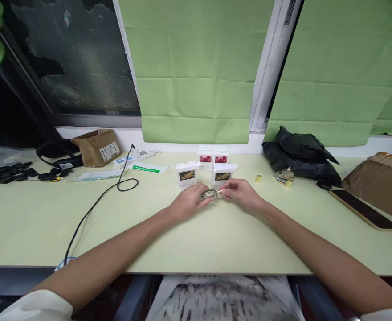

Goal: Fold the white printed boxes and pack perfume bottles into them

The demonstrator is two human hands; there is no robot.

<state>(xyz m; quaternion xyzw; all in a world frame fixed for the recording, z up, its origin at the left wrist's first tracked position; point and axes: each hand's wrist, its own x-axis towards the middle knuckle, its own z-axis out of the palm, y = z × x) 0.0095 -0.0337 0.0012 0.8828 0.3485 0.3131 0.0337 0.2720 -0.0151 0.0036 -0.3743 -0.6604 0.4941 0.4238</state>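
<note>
My left hand (186, 203) is closed around a clear glass perfume bottle (208, 194), tilted on its side with its neck pointing right. At that gold-coloured neck, the fingers of my right hand (241, 192) are pinched together; the exact part between them is too small to make out. Just behind my hands stand two white boxes with dark pictures, a left box (186, 176) and a right box (222, 175), their top flaps raised. A small gold cap (258, 178) lies to the right, and beyond it is a second glass bottle (284, 176) with gold parts.
White boxes with red pictures (212, 157) stand at the back. On the right are black plastic bags (301, 156), a phone (363, 209) and a cardboard box (379, 183). A black cable (94, 211) crosses the table's left side, near an opened carton (99, 149).
</note>
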